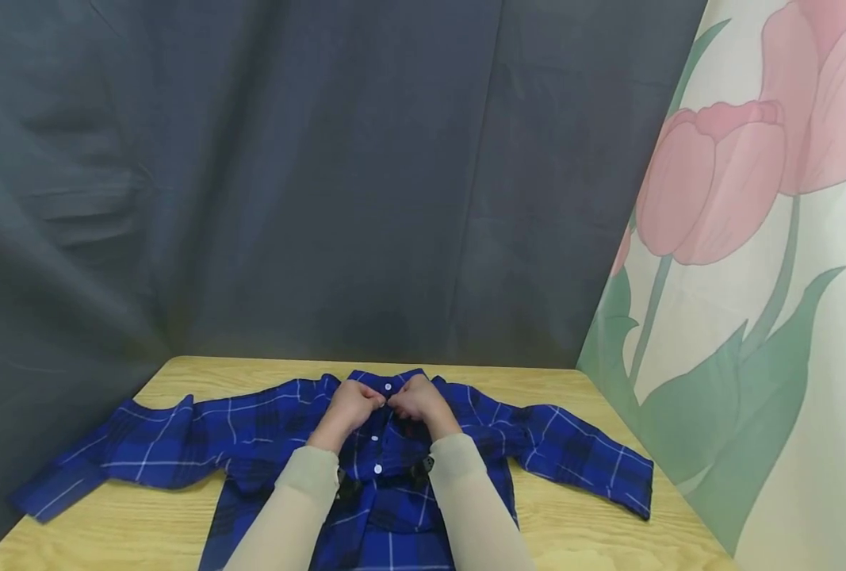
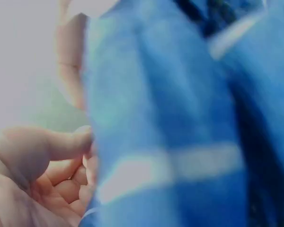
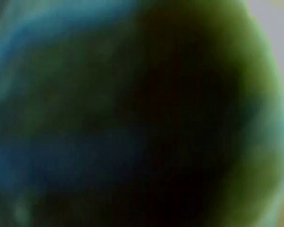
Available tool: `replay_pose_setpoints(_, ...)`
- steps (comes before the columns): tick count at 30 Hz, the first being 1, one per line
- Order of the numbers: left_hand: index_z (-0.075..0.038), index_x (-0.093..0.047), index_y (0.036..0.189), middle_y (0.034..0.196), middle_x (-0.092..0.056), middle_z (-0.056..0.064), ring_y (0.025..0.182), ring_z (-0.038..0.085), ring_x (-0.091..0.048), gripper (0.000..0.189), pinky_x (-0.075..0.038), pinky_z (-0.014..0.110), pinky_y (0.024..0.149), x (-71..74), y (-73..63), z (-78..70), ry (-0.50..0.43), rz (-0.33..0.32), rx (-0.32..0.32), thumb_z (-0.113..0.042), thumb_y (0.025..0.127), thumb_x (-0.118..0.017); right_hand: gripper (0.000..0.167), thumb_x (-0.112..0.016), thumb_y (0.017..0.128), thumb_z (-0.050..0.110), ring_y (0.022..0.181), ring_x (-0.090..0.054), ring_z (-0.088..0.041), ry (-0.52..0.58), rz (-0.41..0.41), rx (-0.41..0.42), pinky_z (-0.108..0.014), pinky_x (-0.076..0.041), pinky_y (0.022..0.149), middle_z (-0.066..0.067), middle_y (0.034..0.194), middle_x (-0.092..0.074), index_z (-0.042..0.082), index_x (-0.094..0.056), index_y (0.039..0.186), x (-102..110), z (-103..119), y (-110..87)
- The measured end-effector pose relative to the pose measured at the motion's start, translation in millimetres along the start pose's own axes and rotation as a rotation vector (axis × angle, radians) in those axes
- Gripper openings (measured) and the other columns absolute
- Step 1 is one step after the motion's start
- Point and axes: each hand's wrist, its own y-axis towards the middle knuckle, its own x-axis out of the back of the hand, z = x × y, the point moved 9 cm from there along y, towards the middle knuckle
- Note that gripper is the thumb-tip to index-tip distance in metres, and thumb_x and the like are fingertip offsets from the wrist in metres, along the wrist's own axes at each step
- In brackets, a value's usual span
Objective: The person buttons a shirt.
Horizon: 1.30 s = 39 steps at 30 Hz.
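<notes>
A blue plaid button-up shirt (image 1: 266, 428) lies front up with both sleeves spread out. Just below its collar (image 1: 411, 378), my left hand (image 1: 350, 411) and right hand (image 1: 423, 400) meet at the front placket, each pinching the cloth between thumb and fingers. One white button (image 1: 388, 387) shows above the fingertips, and another button (image 1: 377, 469) lies lower on the placket. In the left wrist view, thumb and fingers of the left hand (image 2: 23, 161) grip the edge of the blurred shirt cloth (image 2: 170, 113). Dark, blurred fabric (image 3: 61, 161) fills most of the right wrist view.
Under the shirt is a light wood table (image 1: 572, 507). A dark grey curtain (image 1: 365, 182) hangs behind it, reaching down the left side. On the right stands a wall with painted pink tulips (image 1: 715, 182). The left sleeve's cuff (image 1: 59, 492) reaches the table's left edge.
</notes>
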Motion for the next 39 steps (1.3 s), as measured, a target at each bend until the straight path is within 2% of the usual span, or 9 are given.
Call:
replay_pose_setpoints(5, -0.002, -0.085, 0.096, 0.105, -0.082, 0.012, 0.091, 0.023, -0.070, 0.019, -0.058, 0.042, 0.085, -2.4, -1.4, 5.2, 0.002, -0.019, 0.025, -0.018, 0.102, -0.074, 0.022, -0.076, 0.091, 0.010, 0.059, -0.066, -0.016, 0.017, -0.043, 0.003, -0.024, -0.046, 0.054, -0.005, 0.062, -0.072, 0.002, -0.076, 0.070, 3.1, 3.0, 1.2)
replay_pose_setpoints(9, -0.003, -0.084, 0.095, 0.101, -0.081, 0.010, 0.085, 0.022, -0.067, 0.019, -0.057, 0.040, 0.080, -3.0, -0.3, 5.0, 0.005, -0.028, 0.020, -0.018, 0.102, -0.074, 0.036, -0.074, 0.090, 0.019, 0.054, -0.068, -0.018, -0.073, -0.042, -0.009, -0.029, -0.046, 0.050, -0.001, 0.055, -0.070, 0.013, -0.069, 0.056, -9.0, -28.7, 43.7)
replay_pose_setpoints(12, -0.004, -0.085, 0.094, 0.099, -0.082, 0.009, 0.085, 0.021, -0.068, 0.018, -0.058, 0.039, 0.080, -3.7, 0.7, 6.2, 0.012, -0.029, 0.019, -0.017, 0.101, -0.075, 0.044, -0.075, 0.091, 0.028, 0.050, -0.060, -0.018, -0.167, -0.072, -0.050, -0.033, -0.042, 0.048, 0.006, 0.050, -0.059, 0.020, -0.059, 0.051, -17.9, -49.7, 67.5)
replay_pose_setpoints(16, -0.004, -0.085, 0.093, 0.095, -0.082, 0.010, 0.085, 0.021, -0.071, 0.015, -0.060, 0.039, 0.082, -2.1, 1.0, 5.6, -0.011, -0.039, 0.007, -0.016, 0.098, -0.077, 0.047, -0.078, 0.093, 0.026, 0.051, -0.054, -0.022, -0.191, -0.096, -0.090, -0.036, -0.039, 0.049, 0.001, 0.053, -0.052, 0.016, -0.055, 0.054, -11.4, -26.5, 44.4)
replay_pose_setpoints(23, -0.005, -0.085, 0.088, 0.085, -0.080, 0.005, 0.079, 0.018, -0.067, 0.016, -0.055, 0.032, 0.077, -0.2, 4.0, 7.6, -0.064, -0.028, -0.005, -0.014, 0.097, -0.076, 0.041, -0.075, 0.089, 0.025, 0.048, -0.059, -0.018, -0.140, -0.057, 0.049, -0.033, -0.041, 0.047, 0.004, 0.052, -0.064, 0.021, -0.061, 0.051, -24.4, -36.5, 63.4)
replay_pose_setpoints(26, -0.003, -0.085, 0.090, 0.086, -0.080, 0.007, 0.079, 0.018, -0.068, 0.015, -0.056, 0.032, 0.075, 0.2, 3.6, 7.3, -0.109, -0.031, -0.006, -0.012, 0.098, -0.075, 0.036, -0.076, 0.090, 0.019, 0.053, -0.063, -0.018, -0.088, -0.037, 0.060, -0.030, -0.045, 0.052, -0.001, 0.056, -0.069, 0.013, -0.069, 0.056, -12.6, -13.1, 34.5)
replay_pose_setpoints(30, 0.000, -0.085, 0.095, 0.091, -0.081, 0.010, 0.079, 0.018, -0.072, 0.015, -0.058, 0.033, 0.076, -0.4, 0.4, 3.8, -0.141, -0.015, 0.011, -0.009, 0.099, -0.074, 0.023, -0.079, 0.090, 0.013, 0.059, -0.064, -0.017, -0.020, -0.041, 0.046, -0.025, -0.044, 0.056, -0.010, 0.066, -0.076, 0.001, -0.079, 0.071, 2.6, 12.4, -2.4)
replay_pose_setpoints(33, 0.001, -0.084, 0.097, 0.092, -0.082, 0.010, 0.078, 0.016, -0.073, 0.014, -0.059, 0.032, 0.075, -1.8, 0.3, 5.0, -0.143, -0.002, 0.019, -0.009, 0.100, -0.074, 0.019, -0.078, 0.090, 0.013, 0.062, -0.063, -0.015, 0.001, -0.042, 0.039, -0.023, -0.043, 0.057, -0.012, 0.070, -0.078, -0.002, -0.081, 0.079, 3.1, 15.1, -10.2)
replay_pose_setpoints(39, 0.003, -0.083, 0.099, 0.087, -0.080, 0.010, 0.075, 0.014, -0.069, 0.015, -0.057, 0.026, 0.068, -0.5, -1.0, 7.6, -0.215, 0.003, 0.025, -0.006, 0.101, -0.072, 0.019, -0.078, 0.092, 0.015, 0.064, -0.067, -0.014, 0.045, -0.028, 0.050, -0.024, -0.051, 0.062, -0.010, 0.072, -0.078, -0.001, -0.082, 0.084, -1.1, 12.9, -8.0)
